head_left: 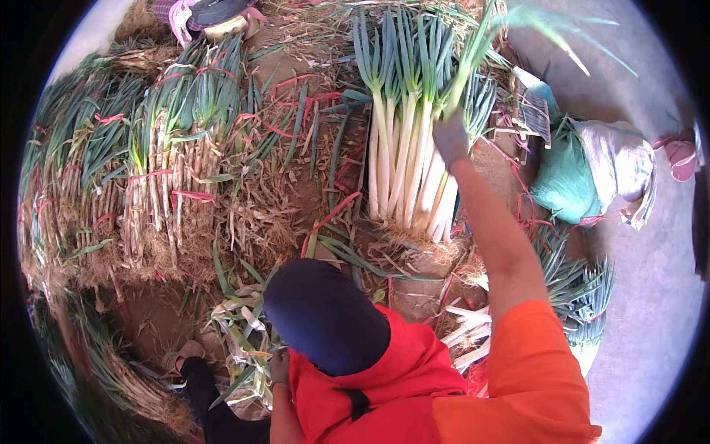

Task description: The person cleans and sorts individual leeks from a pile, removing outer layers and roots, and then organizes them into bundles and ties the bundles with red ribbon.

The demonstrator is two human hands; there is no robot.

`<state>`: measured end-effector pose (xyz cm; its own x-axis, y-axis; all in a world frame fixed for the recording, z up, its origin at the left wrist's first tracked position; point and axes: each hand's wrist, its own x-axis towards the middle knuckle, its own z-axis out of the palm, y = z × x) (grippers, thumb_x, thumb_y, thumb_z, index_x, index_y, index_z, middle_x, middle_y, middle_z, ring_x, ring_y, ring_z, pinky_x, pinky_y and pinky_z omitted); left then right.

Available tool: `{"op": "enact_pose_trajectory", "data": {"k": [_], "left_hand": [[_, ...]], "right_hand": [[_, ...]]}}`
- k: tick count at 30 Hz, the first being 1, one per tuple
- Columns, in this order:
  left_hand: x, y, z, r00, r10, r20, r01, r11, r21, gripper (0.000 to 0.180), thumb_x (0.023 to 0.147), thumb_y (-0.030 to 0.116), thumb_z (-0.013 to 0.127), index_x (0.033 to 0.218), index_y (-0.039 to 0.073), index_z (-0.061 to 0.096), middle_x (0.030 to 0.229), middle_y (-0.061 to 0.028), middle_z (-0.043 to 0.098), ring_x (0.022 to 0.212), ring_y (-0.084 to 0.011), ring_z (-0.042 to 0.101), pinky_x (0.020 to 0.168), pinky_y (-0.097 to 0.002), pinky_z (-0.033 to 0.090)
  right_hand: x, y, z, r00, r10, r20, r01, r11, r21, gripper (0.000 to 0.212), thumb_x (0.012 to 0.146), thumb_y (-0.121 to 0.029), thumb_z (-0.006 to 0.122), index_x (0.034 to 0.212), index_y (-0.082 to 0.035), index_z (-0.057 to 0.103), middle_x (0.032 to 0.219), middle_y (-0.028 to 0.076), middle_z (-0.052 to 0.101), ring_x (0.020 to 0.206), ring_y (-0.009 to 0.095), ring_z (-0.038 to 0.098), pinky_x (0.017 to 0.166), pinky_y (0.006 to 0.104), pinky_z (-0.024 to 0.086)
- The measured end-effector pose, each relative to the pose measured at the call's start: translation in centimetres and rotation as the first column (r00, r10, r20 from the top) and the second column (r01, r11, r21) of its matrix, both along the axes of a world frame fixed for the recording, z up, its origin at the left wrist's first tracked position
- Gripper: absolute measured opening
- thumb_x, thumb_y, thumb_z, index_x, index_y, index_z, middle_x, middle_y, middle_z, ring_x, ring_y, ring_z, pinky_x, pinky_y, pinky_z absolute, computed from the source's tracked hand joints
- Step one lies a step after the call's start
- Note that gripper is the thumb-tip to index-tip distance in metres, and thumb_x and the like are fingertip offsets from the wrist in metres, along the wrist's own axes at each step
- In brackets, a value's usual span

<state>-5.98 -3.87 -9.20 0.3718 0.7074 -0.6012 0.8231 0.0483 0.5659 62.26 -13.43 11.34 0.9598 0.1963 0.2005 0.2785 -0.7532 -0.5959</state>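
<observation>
Leeks dominate the scene. Cleaned pile of leeks (410,159), with white stalks and green tops, lies on the ground and serves as the reference point. Right hand (450,139), gloved, is closed around a single leek (473,59) at the right edge of this pile; the leek's green top rises up and away from the hand. Right forearm extends from an orange sleeve (536,370) below the pile.

Left hand (279,368) sits well below and to the left of the pile, against loose trimmed leaves (244,348); whether it is open or closed cannot be determined, since a dark head covering (325,314) and a red garment partly hide it.

Bundled leeks (166,148), untrimmed, with roots and red ties, lie to the left of the pile. Dry peelings and red strips (329,214) cover the soil between the two groups. Green sack (566,181) rests to the right of the pile, touching a grey sack (621,166).
</observation>
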Motion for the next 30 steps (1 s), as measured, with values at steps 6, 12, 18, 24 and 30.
{"op": "enact_pose_trajectory", "data": {"k": [6, 12, 18, 24, 30], "left_hand": [[5.6, -0.6, 6.5, 0.984, -0.035, -0.174, 0.03, 0.999, -0.036, 0.032, 0.088, 0.029, 0.057, 0.101, 0.0, 0.065, 0.095, -0.0225, 0.067, 0.092, -0.0344, 0.066, 0.082, -0.0409, 0.049], [-0.6, -0.6, -0.1, 0.993, 0.117, 0.017, -0.115, 0.99, -0.077, 0.036, 0.088, 0.03, 0.058, 0.108, -0.001, 0.062, 0.105, -0.0206, 0.066, 0.098, -0.031, 0.064, 0.085, -0.0368, 0.047], [0.3, -1.3, 1.2, 0.958, 0.269, 0.097, -0.25, 0.952, -0.177, 0.033, 0.089, 0.026, 0.059, 0.106, -0.002, 0.062, 0.102, -0.0171, 0.067, 0.094, -0.0249, 0.063, 0.084, -0.0349, 0.047], [0.9, -2.2, -0.6, 0.956, 0.276, 0.099, -0.258, 0.952, -0.162, 0.033, 0.088, 0.025, 0.06, 0.106, -0.002, 0.063, 0.1, -0.015, 0.067, 0.092, -0.0233, 0.063, 0.083, -0.0342, 0.048], [3.0, -0.9, 2.2, 0.949, 0.309, 0.068, -0.291, 0.938, -0.189, 0.029, 0.088, 0.024, 0.062, 0.102, -0.001, 0.064, 0.097, -0.012, 0.068, 0.09, -0.0205, 0.062, 0.082, -0.0338, 0.048]], "right_hand": [[-8.3, -6.1, -11.7, 0.947, -0.139, -0.29, 0.082, 0.976, -0.2, 0.044, 0.095, -0.04, 0.047, 0.109, -0.002, 0.061, 0.109, 0.026, 0.064, 0.106, 0.042, 0.059, 0.089, 0.045, 0.047], [-8.4, -5.5, -8.5, 0.909, -0.072, -0.409, -0.035, 0.968, -0.248, 0.049, 0.08, -0.041, 0.062, 0.103, 0.002, 0.062, 0.101, 0.024, 0.066, 0.098, 0.038, 0.064, 0.085, 0.0423, 0.049], [-8.6, -9.1, -9.2, 0.938, -0.195, -0.285, 0.098, 0.941, -0.324, 0.04, 0.075, -0.033, 0.061, 0.094, 0.001, 0.063, 0.095, 0.024, 0.067, 0.092, 0.04, 0.064, 0.081, 0.0451, 0.049], [-8.3, -8.9, -11.3, 0.926, -0.183, -0.329, 0.039, 0.916, -0.4, 0.042, 0.084, -0.041, 0.06, 0.102, -0.003, 0.061, 0.099, 0.026, 0.066, 0.096, 0.042, 0.064, 0.084, 0.0465, 0.05], [-6.9, -7.1, -12.4, 0.951, -0.1, -0.292, -0.036, 0.904, -0.427, 0.045, 0.08, -0.046, 0.062, 0.101, -0.006, 0.062, 0.095, 0.023, 0.067, 0.092, 0.041, 0.064, 0.08, 0.0494, 0.049]]}}
